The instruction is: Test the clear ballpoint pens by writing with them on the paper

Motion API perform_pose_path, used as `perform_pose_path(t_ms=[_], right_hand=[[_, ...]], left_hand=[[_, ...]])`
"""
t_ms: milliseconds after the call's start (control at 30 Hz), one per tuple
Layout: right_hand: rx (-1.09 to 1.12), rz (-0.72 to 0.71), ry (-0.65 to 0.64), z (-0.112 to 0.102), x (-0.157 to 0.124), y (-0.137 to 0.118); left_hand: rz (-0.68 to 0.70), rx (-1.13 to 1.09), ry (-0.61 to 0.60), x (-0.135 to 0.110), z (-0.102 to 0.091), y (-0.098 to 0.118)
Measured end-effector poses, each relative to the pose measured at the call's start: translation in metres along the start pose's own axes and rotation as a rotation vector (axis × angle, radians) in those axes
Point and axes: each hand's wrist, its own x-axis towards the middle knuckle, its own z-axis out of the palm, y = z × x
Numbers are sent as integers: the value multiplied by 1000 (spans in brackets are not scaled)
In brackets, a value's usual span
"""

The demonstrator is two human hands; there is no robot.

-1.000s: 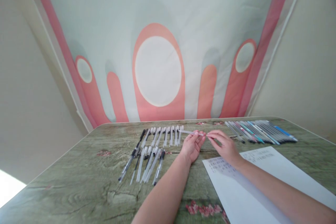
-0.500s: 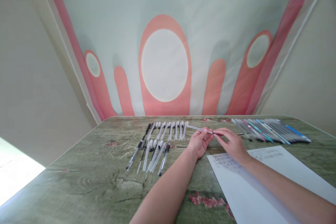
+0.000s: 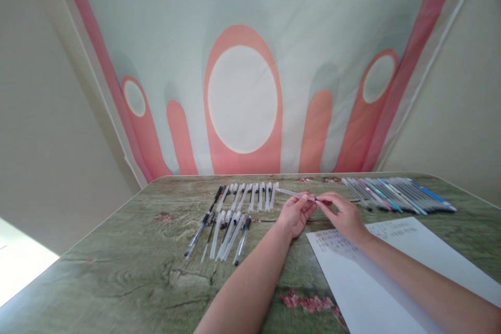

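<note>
A slim translucent pen is held above the table between my two hands, lying nearly level. My left hand grips its barrel between thumb and fingers, palm partly turned up. At the dark tip on the right, my right hand pinches the pen's end with thumb and forefinger. Whether a cap or a refill is in that pinch is too small to tell. To the left of my hands, a row of clear, white-capped pens lies on the table, with a second group of clear and black pens nearer me.
The wood-patterned table has printed pink flowers. White paper with writing lies under my right forearm. Several grey, teal and blue pens lie side by side at the back right. A patterned wall covering rises behind the table.
The whole view has shifted slightly. Both hands keep their hold on the pen, and my right fingers stay at its dark tip. The pens on the table lie as before.
</note>
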Motion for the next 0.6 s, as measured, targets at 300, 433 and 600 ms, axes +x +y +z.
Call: perform_pose_path(t_ms=[300, 433, 600], right_hand=[[6, 17, -12, 1, -1, 0], [10, 27, -20, 1, -1, 0], [15, 49, -27, 1, -1, 0]], left_hand=[[-2, 5, 10, 2, -1, 0], [-2, 12, 5, 1, 0, 0], [-6, 19, -1, 1, 1, 0]])
